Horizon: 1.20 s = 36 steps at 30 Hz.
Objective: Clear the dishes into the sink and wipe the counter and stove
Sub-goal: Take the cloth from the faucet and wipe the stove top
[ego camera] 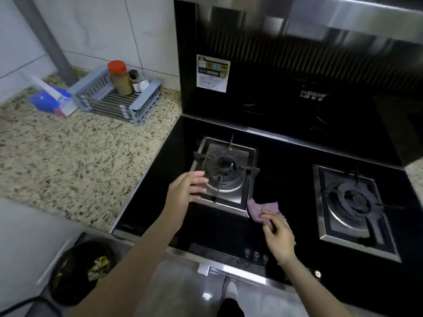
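Forearms, two, bare, entering from the bottom of the frame. Right hand (278, 236), lower centre-right: fingertips pinch the near edge of the cloth. Left hand (186, 188), centre: fingers straight and spread, holding nothing, just beside the left burner (225, 173).

Cloth (263, 210), one: small, mauve, crumpled, soft; lies on the black glass of the stove (286, 156), touching the front right corner of the left burner's steel tray.

Step in hand, as judged: wiping the stove top. To do well: flatten the cloth under the palm, not a pinch; sweep the glass between the burners in overlapping passes; work the tray edges and corners, where grime likely gathers; lift the grate with the free hand if wiping beneath.

Right burner (353, 202), right of frame: untouched. Counter (68, 156), speckled stone, left of frame.
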{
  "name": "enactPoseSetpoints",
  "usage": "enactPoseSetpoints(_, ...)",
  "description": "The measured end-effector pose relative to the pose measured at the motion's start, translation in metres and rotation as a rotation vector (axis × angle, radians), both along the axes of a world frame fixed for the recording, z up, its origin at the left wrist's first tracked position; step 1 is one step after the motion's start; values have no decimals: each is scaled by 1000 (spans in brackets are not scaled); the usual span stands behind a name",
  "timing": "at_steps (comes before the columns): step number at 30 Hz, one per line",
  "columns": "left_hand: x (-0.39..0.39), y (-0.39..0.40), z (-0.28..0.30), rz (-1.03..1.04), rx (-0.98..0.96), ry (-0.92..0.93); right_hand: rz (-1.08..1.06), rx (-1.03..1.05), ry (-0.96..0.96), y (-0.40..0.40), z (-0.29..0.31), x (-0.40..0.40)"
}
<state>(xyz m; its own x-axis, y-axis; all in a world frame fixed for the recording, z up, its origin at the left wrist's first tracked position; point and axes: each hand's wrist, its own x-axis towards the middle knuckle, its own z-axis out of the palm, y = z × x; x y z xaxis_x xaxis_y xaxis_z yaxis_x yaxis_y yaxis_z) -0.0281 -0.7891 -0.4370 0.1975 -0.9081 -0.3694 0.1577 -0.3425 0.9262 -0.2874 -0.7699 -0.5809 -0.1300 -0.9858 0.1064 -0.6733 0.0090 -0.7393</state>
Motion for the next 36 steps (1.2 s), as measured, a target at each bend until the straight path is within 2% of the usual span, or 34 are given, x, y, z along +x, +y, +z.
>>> enactPoseSetpoints(6,37,54,0,-12,-9,-31,-128,16,-15,49,4,45)
enactPoseSetpoints(13,71,73,-8,-1,-28,24,-209,40,-87,47,4,99)
enactPoseSetpoints(18,88,70,-16,46,18,30,-187,67,-94,33,5,123)
enactPoseSetpoints(26,95,56,-14,-18,46,19,0,91,-98,16,3,137)
enactPoseSetpoints(36,105,40,-11,76,58,38,13,156,-127,14,2,178)
